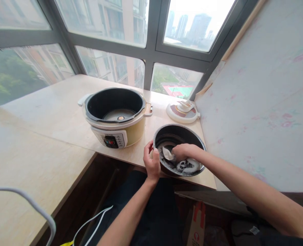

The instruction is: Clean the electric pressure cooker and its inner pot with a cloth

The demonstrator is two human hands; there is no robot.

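Note:
A dark inner pot (189,135) stands on the wooden counter near its front edge. My left hand (152,162) grips the pot's near left rim, fingers curled over it. My right hand (183,152) is inside the pot, closed on a crumpled grey-white cloth (189,165) pressed against the pot's bottom. To the left stands a yellow and white electric pressure cooker (115,118), open, with no inner pot in it and its heating plate showing.
The cooker's white lid (182,112) lies upside down behind the pot, by the right wall. Windows run along the back of the L-shaped wooden counter (38,153). A white cable (30,205) crosses the lower left. A paper bag (197,225) sits on the floor.

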